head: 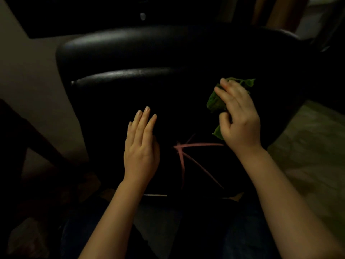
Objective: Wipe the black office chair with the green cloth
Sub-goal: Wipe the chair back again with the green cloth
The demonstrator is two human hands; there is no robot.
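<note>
- One green cloth [214, 101] is bunched up in my right hand [239, 120]. My fingers [226, 94] curl over its top and my thumb pinches it from below.
- Crumpled folds of the cloth stick out past my fingertips at the upper right. A smaller corner shows under the heel of my thumb.
- Cloth and right hand are over the right part of the black office chair [149, 49]. That patch is too dark for me to tell whether the cloth is touching the chair or held just above it.
- My left hand [140, 146] is empty, palm down with the fingers straight and close together. It is over the dark middle of the chair, well apart from the cloth.
- Between my two hands, a few thin pink lines [197, 145] cross on the dark surface. One runs sideways towards my right wrist and two slant down towards me. I cannot tell what they are.
- Beyond my hands the chair shows two glossy padded rolls, one behind the other, both catching a dull shine along the top.
- My legs [242, 230] in dark trousers fill the bottom edge, just under my forearms.
- A pale wall [28, 81] stands to the left of the chair, and a light floor [313, 156] shows to the right of it.
- Behind the chair there is dark furniture [93, 15], and some brown wood [276, 10] shows at the top right.
- The room is dim throughout.
</note>
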